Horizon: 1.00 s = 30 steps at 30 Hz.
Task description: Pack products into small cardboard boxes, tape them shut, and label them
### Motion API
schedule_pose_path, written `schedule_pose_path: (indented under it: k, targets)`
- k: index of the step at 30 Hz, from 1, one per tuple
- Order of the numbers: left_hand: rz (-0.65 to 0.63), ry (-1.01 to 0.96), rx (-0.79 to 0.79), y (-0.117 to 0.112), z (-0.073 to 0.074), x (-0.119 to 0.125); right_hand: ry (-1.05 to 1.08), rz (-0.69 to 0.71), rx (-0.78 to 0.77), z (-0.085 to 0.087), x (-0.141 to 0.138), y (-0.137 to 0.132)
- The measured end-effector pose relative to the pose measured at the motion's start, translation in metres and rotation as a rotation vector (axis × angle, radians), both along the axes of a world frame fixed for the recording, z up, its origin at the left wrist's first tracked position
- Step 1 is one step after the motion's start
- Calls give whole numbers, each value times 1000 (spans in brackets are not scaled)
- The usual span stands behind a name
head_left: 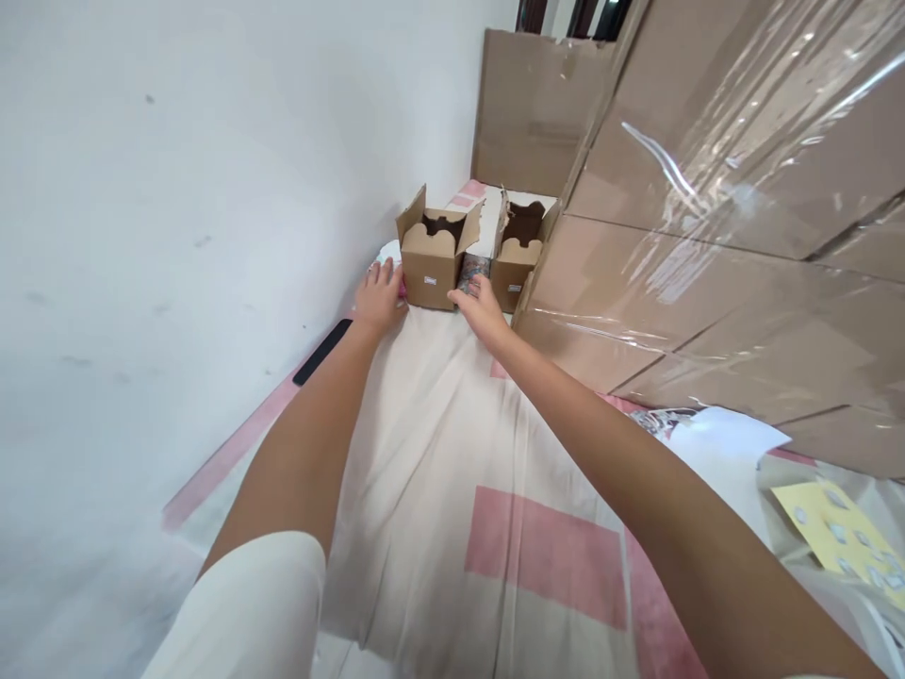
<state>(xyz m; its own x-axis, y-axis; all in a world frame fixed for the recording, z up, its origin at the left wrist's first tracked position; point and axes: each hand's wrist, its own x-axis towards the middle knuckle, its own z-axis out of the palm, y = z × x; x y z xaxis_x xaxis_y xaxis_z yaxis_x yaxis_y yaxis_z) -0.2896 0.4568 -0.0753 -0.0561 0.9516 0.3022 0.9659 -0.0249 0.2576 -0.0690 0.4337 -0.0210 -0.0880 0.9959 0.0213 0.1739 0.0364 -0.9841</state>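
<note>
Both my arms stretch forward over a cream and pink cloth [452, 453]. My left hand [379, 298] lies with fingers spread on the cloth, just left of a small open cardboard box [433, 256], touching something pink at the box's base. My right hand [481, 306] rests at the box's right front corner, fingers partly curled, in the gap before a second small open box [519, 253]. What its fingers touch is hidden.
Large cardboard cartons wrapped in clear film [735, 189] wall off the right side. A white wall [176, 236] runs along the left. Another carton [530, 104] stands behind the small boxes. A black strip [322, 351] lies by my left wrist; a yellow sheet [841, 538] is at right.
</note>
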Motion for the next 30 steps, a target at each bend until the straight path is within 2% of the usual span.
schedule_pose_path:
  k: [5,10,14,19,21,24,27,30]
  targets:
    - [103,11,-100,42,0,10,17,-27,16,-19,-12,47]
    - [151,-59,-63,53,4,-1,79,-11,138,-27,-19,79]
    - [164,-131,-28,54,10,-9,127,-11,178,-20,-26,91]
    - [228,-335,14,56,15,-7,85,-101,143,-3,-29,86]
    - [313,-470,26,59,10,-8,79,-117,126,-2,-29,86]
    - [414,-676,45,63,-3,-10,90,-99,118,-10,-30,89]
    - [435,-830,111,67,-17,-8,73,-22,118,-22,-34,93]
    - [452,-945,182,73,-23,-5,39,107,136,-28,-36,94]
